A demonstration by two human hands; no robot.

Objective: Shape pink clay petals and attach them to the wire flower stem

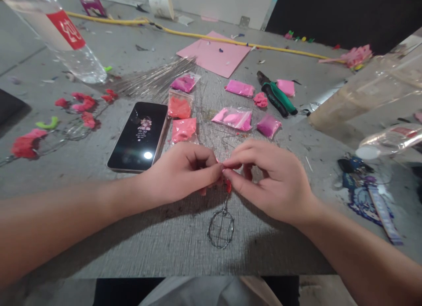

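Observation:
My left hand [187, 169] is closed, its thumb and forefinger pinching the upper part of a wire piece. Red clay [228, 186] coats the wire just under the fingertips. From it hangs a round wire frame [220, 229] with crossed wires inside, low over the table's near side. My right hand [273, 178] meets the left one, thumb and forefinger pinched on a small bit of the clay at the same spot. The fingers hide most of that bit. Just beyond lie a bag of coral clay [183, 130] and a bag of pink clay [232, 118].
A phone [138, 136] lies beside my left wrist. Pliers [277, 95] with green handles and more clay bags are farther back. Thin wires [154, 79] spread near a water bottle [66, 38]. Clay-covered wire pieces [28, 143] sit at left, a cloudy plastic container [356, 90] at right.

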